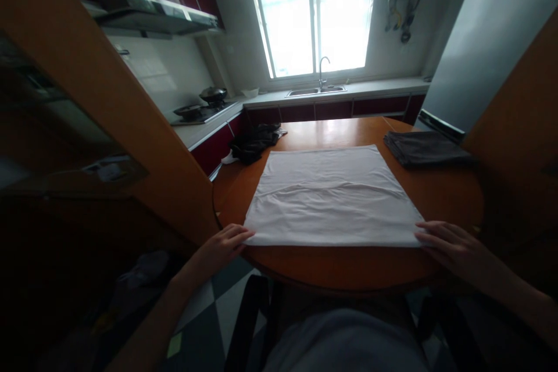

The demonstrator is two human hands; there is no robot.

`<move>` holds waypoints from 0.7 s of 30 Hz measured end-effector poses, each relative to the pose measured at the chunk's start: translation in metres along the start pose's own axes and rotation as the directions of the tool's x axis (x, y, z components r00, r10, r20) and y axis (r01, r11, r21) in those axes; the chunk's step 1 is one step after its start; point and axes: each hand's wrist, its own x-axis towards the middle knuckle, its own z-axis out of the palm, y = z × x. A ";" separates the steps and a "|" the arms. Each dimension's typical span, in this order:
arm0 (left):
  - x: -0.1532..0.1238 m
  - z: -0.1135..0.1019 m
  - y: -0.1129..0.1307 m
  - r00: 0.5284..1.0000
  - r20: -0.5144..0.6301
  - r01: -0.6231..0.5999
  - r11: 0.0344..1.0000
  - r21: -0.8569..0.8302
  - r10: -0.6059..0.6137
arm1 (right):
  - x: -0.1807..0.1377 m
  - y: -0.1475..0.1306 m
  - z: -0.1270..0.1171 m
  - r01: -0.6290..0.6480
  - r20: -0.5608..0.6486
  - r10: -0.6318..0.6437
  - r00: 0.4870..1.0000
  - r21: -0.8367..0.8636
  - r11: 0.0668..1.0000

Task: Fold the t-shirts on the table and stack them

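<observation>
A white folded cloth [331, 209] lies spread as a wide rectangle on the wooden table [344, 270], with a few creases running across its middle. At its near left corner, my left hand [226, 242] is closed, pinching the edge between thumb and fingers. My right hand [451, 244] grips the near right corner in the same way. The cloth's near edge runs nearly straight between both hands. Whether it is a garment or a plain sheet I cannot tell.
A dark grey folded cloth [422, 148] lies at the table's right. Crumpled black clothing [255, 144] sits at the far left edge. Beyond are a stove with pans [213, 95], a sink [320, 90] under the window and a fridge [475, 52] on the right.
</observation>
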 end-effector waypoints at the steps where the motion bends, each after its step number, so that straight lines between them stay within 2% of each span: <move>1: 0.000 -0.001 0.000 1.000 0.011 -0.006 1.000 0.002 0.006 | 0.000 0.000 -0.002 0.023 -0.002 -0.023 1.000 -0.014 1.000; 5: 0.002 0.001 0.001 1.000 0.009 -0.006 1.000 0.030 0.006 | 0.002 0.000 -0.007 0.081 -0.014 -0.082 0.997 -0.060 0.995; 10: 0.004 0.007 -0.003 0.998 -0.050 0.040 0.999 0.006 -0.039 | 0.004 -0.004 -0.008 0.041 -0.033 -0.045 0.998 -0.114 0.993; 16: 0.000 0.007 -0.021 0.997 -0.073 -0.037 0.998 -0.056 0.033 | 0.006 -0.003 -0.008 0.044 -0.085 -0.055 0.995 -0.130 0.991; 21: 0.005 0.001 -0.015 0.983 -0.168 -0.080 0.994 -0.074 0.067 | 0.005 0.002 -0.010 0.060 -0.090 -0.065 0.994 -0.055 0.997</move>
